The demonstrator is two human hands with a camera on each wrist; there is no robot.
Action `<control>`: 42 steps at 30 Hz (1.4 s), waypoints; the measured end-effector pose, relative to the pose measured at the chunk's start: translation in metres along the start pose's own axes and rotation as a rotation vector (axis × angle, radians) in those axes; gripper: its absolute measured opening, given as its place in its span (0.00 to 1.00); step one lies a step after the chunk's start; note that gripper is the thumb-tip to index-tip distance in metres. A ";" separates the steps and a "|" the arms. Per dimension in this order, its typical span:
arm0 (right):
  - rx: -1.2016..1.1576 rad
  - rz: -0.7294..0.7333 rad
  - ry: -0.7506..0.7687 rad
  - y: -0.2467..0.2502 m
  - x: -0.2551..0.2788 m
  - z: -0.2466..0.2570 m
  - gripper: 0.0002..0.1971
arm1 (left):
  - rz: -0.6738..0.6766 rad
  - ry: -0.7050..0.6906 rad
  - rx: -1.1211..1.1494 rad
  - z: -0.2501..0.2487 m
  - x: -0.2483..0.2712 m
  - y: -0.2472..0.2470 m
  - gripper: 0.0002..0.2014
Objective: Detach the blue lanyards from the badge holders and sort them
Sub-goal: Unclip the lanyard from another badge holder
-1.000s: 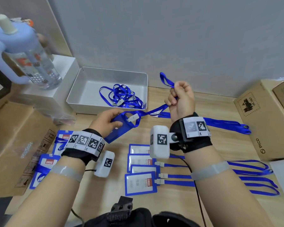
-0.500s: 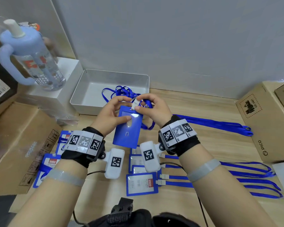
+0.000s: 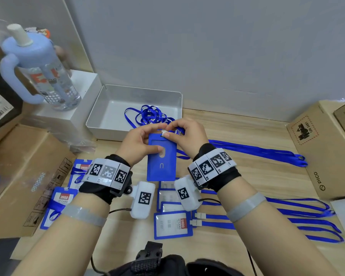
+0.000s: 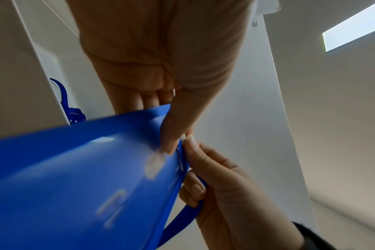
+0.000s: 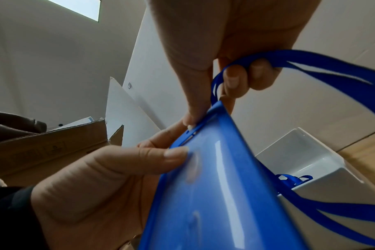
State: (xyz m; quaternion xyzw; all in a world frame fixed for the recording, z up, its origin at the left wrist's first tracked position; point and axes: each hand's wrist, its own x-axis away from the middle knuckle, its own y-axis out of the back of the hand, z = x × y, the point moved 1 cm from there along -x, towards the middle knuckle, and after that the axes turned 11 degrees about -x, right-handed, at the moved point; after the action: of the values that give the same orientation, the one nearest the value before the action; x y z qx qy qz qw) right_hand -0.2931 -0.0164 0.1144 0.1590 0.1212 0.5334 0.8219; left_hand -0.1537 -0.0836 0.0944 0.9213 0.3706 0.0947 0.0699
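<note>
Head view: the blue badge holder (image 3: 161,156) stands upright at frame centre, above the bench (image 3: 247,176), long axis running up-frame. The left hand (image 3: 136,145) clamps its left side, thumb on the face. The white clip (image 3: 164,133) sits at the top edge, directly under the right hand (image 3: 184,136), which pinches it.
Left wrist view: the right hand's fingertips (image 4: 190,143) meet the holder's top edge at right of centre; the lanyard (image 4: 182,218) loops below, through its curled fingers.
Right wrist view: the strap (image 5: 310,64) leads away to the upper right; the grey tray (image 5: 310,162) lies lower right.
Judgement: the clip should pull up, away from the left grip.
</note>
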 end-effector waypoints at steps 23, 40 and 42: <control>-0.492 0.022 -0.120 -0.012 0.003 0.007 0.07 | -0.048 -0.066 -0.148 -0.007 0.000 0.002 0.37; -0.590 -0.172 -0.167 -0.009 -0.007 0.000 0.12 | -0.086 -0.006 -0.183 0.009 -0.002 0.007 0.13; -0.550 -0.162 -0.166 -0.014 -0.009 -0.005 0.12 | -0.112 -0.020 -0.181 0.012 -0.005 0.010 0.14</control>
State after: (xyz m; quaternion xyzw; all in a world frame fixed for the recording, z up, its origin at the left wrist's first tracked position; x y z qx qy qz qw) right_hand -0.2865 -0.0296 0.1047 -0.0367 -0.0832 0.4642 0.8811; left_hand -0.1477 -0.0954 0.0841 0.8899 0.4107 0.1146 0.1620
